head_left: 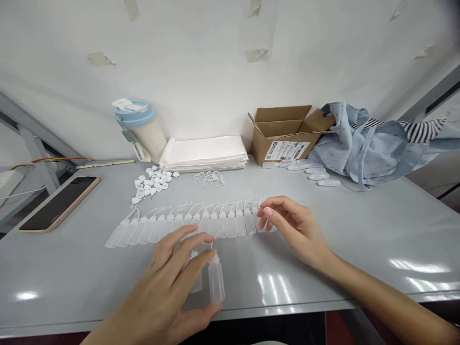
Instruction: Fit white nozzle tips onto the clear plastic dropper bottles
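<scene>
The left hand spans a clear bottle end to end — thumb at its base, fingertip near its neck — likely leaving its sides free. A second bottle shows just left of it, partly hidden by those fingers. Beyond them, the bottle row lies side by side, presumably for order. The right hand has half-curled fingers at the row's right end; whether they grip anything, I cannot tell.

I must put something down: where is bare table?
On the right: between the right hand, loose bottles and cloth. Front left: between phone and left hand. Crowded: the middle, with the bottle row; the back, with caps and box.
</scene>
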Demonstrator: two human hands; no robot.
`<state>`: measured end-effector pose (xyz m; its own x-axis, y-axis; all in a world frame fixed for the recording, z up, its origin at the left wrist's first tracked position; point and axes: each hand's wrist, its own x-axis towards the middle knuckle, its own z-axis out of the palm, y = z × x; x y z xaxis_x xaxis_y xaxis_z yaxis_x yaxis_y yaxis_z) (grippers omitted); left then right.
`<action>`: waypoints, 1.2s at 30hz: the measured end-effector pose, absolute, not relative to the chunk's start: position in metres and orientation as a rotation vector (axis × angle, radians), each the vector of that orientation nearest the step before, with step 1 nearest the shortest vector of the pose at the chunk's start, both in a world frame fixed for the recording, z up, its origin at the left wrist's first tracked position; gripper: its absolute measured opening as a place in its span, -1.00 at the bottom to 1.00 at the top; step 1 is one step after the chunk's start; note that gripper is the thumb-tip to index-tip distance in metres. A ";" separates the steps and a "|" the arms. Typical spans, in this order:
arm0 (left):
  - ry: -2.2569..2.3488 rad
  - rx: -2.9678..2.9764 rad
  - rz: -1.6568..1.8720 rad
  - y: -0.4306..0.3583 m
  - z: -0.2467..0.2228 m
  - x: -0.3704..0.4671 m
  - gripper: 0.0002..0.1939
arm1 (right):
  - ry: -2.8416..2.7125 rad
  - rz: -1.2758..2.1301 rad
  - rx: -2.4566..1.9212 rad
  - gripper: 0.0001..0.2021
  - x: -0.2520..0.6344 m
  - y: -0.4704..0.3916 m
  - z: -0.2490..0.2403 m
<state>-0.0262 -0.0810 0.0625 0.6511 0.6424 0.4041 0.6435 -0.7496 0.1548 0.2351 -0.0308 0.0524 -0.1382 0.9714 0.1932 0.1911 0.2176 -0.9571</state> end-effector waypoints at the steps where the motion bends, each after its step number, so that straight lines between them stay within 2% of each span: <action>1: -1.145 -2.886 -0.670 -0.085 0.061 -0.029 -0.59 | -1.545 1.034 -1.148 -0.83 0.234 -0.031 0.052; 8: -1.176 -3.070 -0.522 -0.087 0.055 -0.036 -0.53 | -1.580 0.987 -1.184 -0.80 0.233 -0.030 0.052; 19: -1.174 -3.066 -0.420 -0.073 0.043 -0.040 -0.58 | -1.640 0.892 -1.192 -0.79 0.236 -0.029 0.046; 36: -1.255 -3.090 -0.310 -0.065 0.058 -0.045 -0.61 | -1.668 0.857 -1.200 -0.80 0.236 -0.028 0.048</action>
